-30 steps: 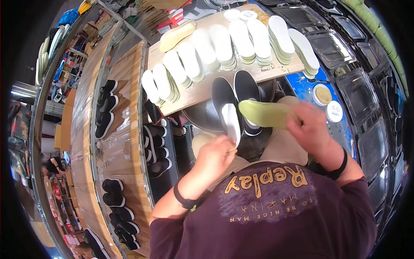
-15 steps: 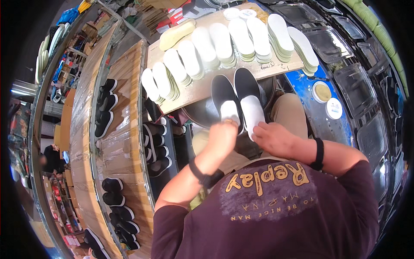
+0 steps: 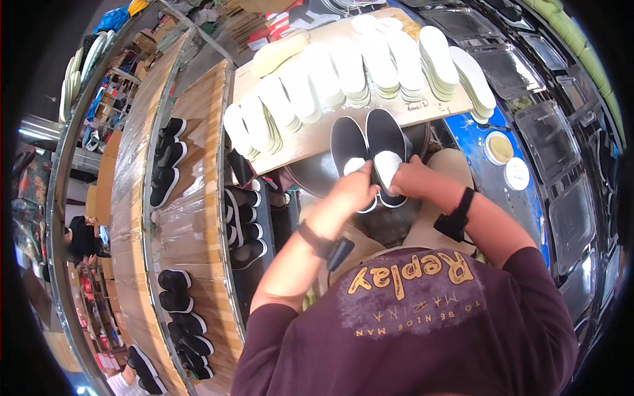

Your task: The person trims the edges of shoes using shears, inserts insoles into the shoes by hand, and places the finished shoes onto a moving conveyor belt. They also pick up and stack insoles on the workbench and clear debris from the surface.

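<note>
Two black slip-on shoes with white soles stand side by side in front of me, toes pointing away: a left shoe (image 3: 347,138) and a right shoe (image 3: 384,132). Inside the left one lies a white insole (image 3: 353,164), gripped by my left hand (image 3: 356,188) with its fingers bent into the opening. A second white insole (image 3: 387,164) shows in the right shoe, and the closed fingers of my right hand (image 3: 411,178) hold it near the heel. My fingertips are partly hidden within both shoes.
Beyond the shoes, a board (image 3: 297,148) carries several stacks of white insoles (image 3: 347,72) and a yellowish pad (image 3: 281,54). At right, round tins (image 3: 498,147) sit on a blue surface (image 3: 528,211) beside clear plastic trays (image 3: 538,142). More black shoes (image 3: 165,175) line the shelving at left.
Both insoles have gone farther into the shoes, so less of each shows. My hands have moved forward with them, fingers now inside the openings. The view has shifted slightly.
</note>
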The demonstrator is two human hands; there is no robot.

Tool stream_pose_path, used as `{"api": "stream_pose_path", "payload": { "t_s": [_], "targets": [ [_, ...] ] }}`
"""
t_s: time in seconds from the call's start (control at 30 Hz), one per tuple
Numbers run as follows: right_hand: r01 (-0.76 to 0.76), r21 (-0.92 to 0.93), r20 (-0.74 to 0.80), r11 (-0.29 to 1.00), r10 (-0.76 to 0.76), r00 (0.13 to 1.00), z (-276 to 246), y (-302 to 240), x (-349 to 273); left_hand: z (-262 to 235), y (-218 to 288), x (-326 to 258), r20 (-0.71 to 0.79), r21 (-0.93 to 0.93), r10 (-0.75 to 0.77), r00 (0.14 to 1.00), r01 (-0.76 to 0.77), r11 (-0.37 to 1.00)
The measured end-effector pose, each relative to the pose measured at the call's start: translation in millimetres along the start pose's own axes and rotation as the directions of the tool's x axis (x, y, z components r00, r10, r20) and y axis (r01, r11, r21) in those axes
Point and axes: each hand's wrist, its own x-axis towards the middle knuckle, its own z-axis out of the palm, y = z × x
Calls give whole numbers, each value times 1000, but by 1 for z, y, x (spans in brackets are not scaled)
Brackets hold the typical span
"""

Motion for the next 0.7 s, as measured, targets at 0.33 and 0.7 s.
{"api": "stream_pose_path", "payload": {
  "t_s": [0.33,0.7],
  "targets": [
    [51,334,-588,941,166,791,-43,-16,-63,40,12,-24,-118,154,182,976,-163,975],
    [-274,474,-399,837,481,781,4,24,-125,-128,-30,-112,-599,245,238,765,-108,964]
  ]
}}
